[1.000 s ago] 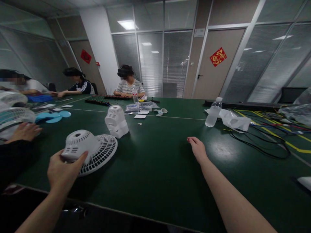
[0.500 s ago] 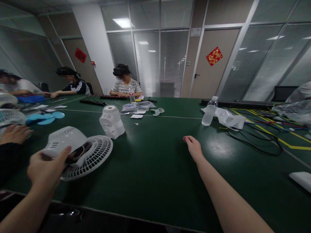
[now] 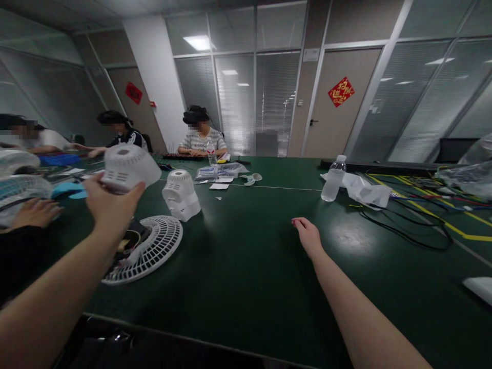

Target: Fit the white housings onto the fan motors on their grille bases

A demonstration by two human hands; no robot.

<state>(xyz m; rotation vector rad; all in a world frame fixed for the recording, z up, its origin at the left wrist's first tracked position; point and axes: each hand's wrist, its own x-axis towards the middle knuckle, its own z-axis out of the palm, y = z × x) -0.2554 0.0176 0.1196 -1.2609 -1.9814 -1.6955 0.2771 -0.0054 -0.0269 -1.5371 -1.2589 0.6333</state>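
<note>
My left hand (image 3: 111,202) grips a white fan motor cover (image 3: 128,166) with slots in its side, held up above the table. Below it lies a white fan grille (image 3: 163,241) with the bared motor (image 3: 134,237) on it, partly behind my left forearm. A second white motor cover (image 3: 180,195) stands upright just past the grille. My right hand (image 3: 307,237) rests on the green tabletop with its fingers curled closed; whatever they may hold is hidden.
At the left, another person's hand (image 3: 36,212) lies by a second fan grille (image 3: 23,192). A water bottle (image 3: 333,179) stands beside crumpled white plastic (image 3: 367,190) and black cables (image 3: 407,230). Plastic bags (image 3: 219,171) and paper lie farther back. Several people sit across the table.
My left hand has lifted the motor cover up and to the right, off the fan motor, which now shows. My right hand has stayed in place.
</note>
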